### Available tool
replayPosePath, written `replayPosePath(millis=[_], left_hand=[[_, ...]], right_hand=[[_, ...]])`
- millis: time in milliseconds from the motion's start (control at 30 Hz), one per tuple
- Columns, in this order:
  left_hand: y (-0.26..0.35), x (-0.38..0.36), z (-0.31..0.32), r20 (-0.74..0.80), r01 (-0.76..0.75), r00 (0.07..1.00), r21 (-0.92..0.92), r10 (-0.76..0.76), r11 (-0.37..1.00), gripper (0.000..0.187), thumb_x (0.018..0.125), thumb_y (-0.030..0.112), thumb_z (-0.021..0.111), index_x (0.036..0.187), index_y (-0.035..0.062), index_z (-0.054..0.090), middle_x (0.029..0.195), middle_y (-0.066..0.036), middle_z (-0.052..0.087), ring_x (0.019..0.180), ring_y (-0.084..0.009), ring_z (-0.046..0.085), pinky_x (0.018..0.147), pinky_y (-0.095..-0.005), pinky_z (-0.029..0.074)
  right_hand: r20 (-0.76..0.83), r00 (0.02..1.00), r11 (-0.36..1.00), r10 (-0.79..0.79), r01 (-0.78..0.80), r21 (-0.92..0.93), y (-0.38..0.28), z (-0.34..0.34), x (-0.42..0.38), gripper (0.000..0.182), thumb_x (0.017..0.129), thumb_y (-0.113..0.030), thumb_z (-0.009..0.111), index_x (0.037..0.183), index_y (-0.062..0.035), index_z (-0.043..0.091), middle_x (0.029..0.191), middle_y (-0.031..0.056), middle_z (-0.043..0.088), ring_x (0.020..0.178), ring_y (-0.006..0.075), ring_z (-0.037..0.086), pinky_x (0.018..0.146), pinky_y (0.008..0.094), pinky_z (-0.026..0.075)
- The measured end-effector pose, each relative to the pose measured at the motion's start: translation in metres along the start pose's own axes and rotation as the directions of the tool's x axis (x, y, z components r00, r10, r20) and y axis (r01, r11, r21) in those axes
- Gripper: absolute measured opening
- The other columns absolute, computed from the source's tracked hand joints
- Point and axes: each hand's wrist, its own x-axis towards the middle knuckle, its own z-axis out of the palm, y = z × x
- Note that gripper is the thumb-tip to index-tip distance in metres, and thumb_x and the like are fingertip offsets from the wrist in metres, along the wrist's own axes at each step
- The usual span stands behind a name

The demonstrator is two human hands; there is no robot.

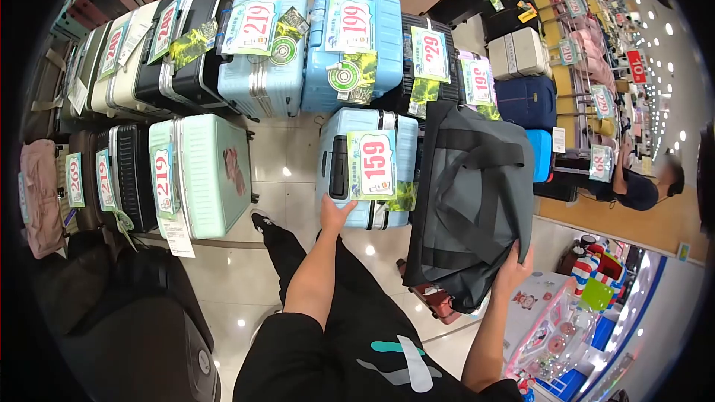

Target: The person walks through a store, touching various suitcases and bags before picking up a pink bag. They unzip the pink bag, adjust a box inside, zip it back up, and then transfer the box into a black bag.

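Observation:
A light blue suitcase [402, 141] with a 159 price card [372, 165] stands in front of me. My left hand [337, 214] is at its near edge, below the dark handle recess, with the thumb apart and the other fingers hidden. To the right, a large grey and black bag [477, 201] with wide straps rests beside the suitcase. My right hand [514, 272] grips the bag's lower right edge, its fingers partly hidden.
Suitcases with price cards stand behind, including a bright blue one [316, 67]. A mint suitcase [201, 171] is at the left, with dark luggage [149, 327] nearer. A red case [439, 305] lies under the bag. Another person [637, 187] is at the far right near display racks.

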Motion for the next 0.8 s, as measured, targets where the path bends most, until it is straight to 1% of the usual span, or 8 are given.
replayPosePath(millis=[67, 133, 267, 333, 433, 500, 600, 800], left_hand=[[-0.009, -0.003, 0.002, -0.025, 0.013, 1.000, 0.004, -0.013, 1.000, 0.103, 0.070, 0.046, 0.085, 0.142, -0.0072, 0.033, 0.141, -0.026, 0.046, 0.129, -0.0386, 0.047, 0.107, -0.0434, 0.040], [-0.007, -0.013, 0.000, -0.049, 0.022, 0.999, -0.002, -0.022, 1.000, 0.100, 0.071, 0.045, 0.084, 0.141, -0.0066, 0.035, 0.138, -0.025, 0.049, 0.127, -0.0387, 0.049, 0.106, -0.0433, 0.041], [-0.003, -0.037, -0.023, -0.055, 0.066, 0.996, -0.040, -0.068, 0.997, 0.094, 0.073, 0.042, 0.084, 0.141, -0.0034, 0.037, 0.134, -0.023, 0.053, 0.124, -0.0375, 0.052, 0.102, -0.0434, 0.043], [-0.011, -0.044, -0.030, -0.063, 0.067, 0.996, -0.066, -0.071, 0.996, 0.093, 0.074, 0.041, 0.084, 0.141, -0.0024, 0.037, 0.133, -0.023, 0.054, 0.123, -0.0373, 0.053, 0.101, -0.0433, 0.043], [-0.034, -0.049, -0.038, -0.113, 0.065, 0.991, -0.089, -0.075, 0.994, 0.090, 0.074, 0.039, 0.084, 0.141, -0.0018, 0.038, 0.131, -0.022, 0.056, 0.120, -0.0368, 0.056, 0.100, -0.0428, 0.044], [-0.045, -0.047, -0.043, -0.202, -0.024, 0.979, -0.074, 0.008, 0.997, 0.086, 0.074, 0.046, 0.082, 0.133, -0.0026, 0.044, 0.123, -0.022, 0.061, 0.114, -0.0355, 0.060, 0.097, -0.0419, 0.046], [-0.043, -0.055, -0.067, -0.164, 0.071, 0.982, -0.112, -0.089, 0.991, 0.091, 0.075, 0.040, 0.083, 0.141, -0.0018, 0.038, 0.131, -0.023, 0.056, 0.120, -0.0360, 0.056, 0.101, -0.0426, 0.043], [-0.048, -0.056, -0.119, -0.248, 0.077, 0.964, -0.076, -0.093, 0.994, 0.100, 0.070, 0.050, 0.084, 0.144, 0.0003, 0.038, 0.129, -0.024, 0.059, 0.120, -0.0369, 0.057, 0.101, -0.0437, 0.044]], right_hand=[[-0.007, 1.000, 1.000, -0.024, 0.024, -0.004, 0.006, -0.001, -0.004, 0.022, 0.097, -0.018, 0.060, 0.098, 0.0042, 0.062, 0.086, 0.0064, 0.062, 0.081, 0.0148, 0.054, 0.077, 0.0291, 0.044], [0.025, 0.999, 0.999, 0.036, -0.035, -0.021, 0.005, -0.003, -0.005, 0.020, 0.096, -0.015, 0.060, 0.098, 0.0049, 0.062, 0.085, 0.0112, 0.059, 0.080, 0.0215, 0.055, 0.078, 0.0319, 0.044], [0.018, 0.999, 0.999, 0.036, -0.036, -0.031, -0.002, -0.005, -0.008, 0.020, 0.095, -0.015, 0.060, 0.098, 0.0051, 0.062, 0.086, 0.0111, 0.059, 0.081, 0.0214, 0.056, 0.078, 0.0313, 0.044], [0.021, 1.000, 1.000, -0.003, 0.003, 0.007, -0.007, -0.004, -0.009, 0.021, 0.097, -0.017, 0.060, 0.099, 0.0046, 0.062, 0.085, 0.0079, 0.060, 0.081, 0.0150, 0.054, 0.078, 0.0289, 0.043], [0.034, 0.999, 1.000, -0.012, 0.011, 0.027, -0.005, -0.001, -0.009, 0.022, 0.097, -0.016, 0.059, 0.100, 0.0047, 0.063, 0.087, 0.0092, 0.061, 0.082, 0.0164, 0.054, 0.079, 0.0293, 0.043], [0.021, 0.999, 0.998, -0.037, 0.036, 0.054, -0.011, 0.004, -0.010, 0.020, 0.096, -0.014, 0.060, 0.098, 0.0056, 0.062, 0.086, 0.0098, 0.059, 0.081, 0.0184, 0.054, 0.078, 0.0301, 0.044], [0.008, 0.998, 0.995, -0.068, 0.067, 0.078, -0.023, 0.008, -0.010, 0.018, 0.094, -0.012, 0.061, 0.095, 0.0065, 0.061, 0.085, 0.0103, 0.058, 0.079, 0.0201, 0.054, 0.076, 0.0306, 0.043], [0.037, 0.997, 0.988, -0.062, 0.056, 0.145, -0.045, 0.010, -0.012, 0.016, 0.094, -0.010, 0.060, 0.095, 0.0057, 0.062, 0.086, 0.0093, 0.059, 0.080, 0.0193, 0.054, 0.077, 0.0294, 0.043]])
